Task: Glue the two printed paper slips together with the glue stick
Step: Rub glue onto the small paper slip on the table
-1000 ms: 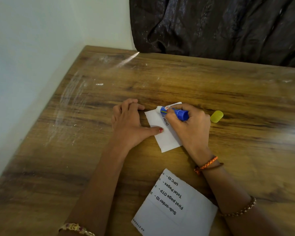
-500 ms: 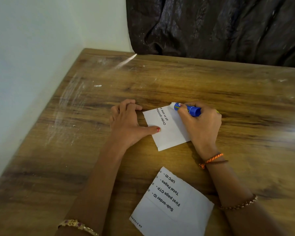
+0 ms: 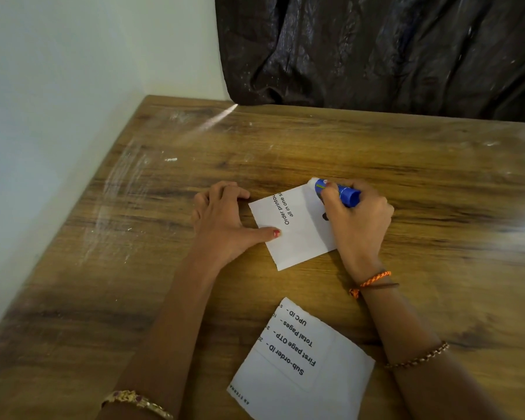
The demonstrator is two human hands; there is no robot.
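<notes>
The smaller slip (image 3: 297, 234) was pinned to the surface (image 3: 437, 177) by the left hand (image 3: 225, 221), thumb extended. The glue stick (image 3: 338, 194), gripped by the right hand (image 3: 358, 219), was applied at its far corner. The larger slip (image 3: 300, 365) lay apart, unjoined; gluing appeared unfinished.

On the wooden bench (image 3: 376, 153) the left hand (image 3: 225, 222) rests with its thumb pressing the edge of a small printed slip (image 3: 297, 231). The right hand (image 3: 358, 219) grips a blue glue stick (image 3: 340, 194) — white tip down at the slip's far corner. A second, larger slip (image 3: 303, 368) lies nearer — apart, untouched.
</notes>
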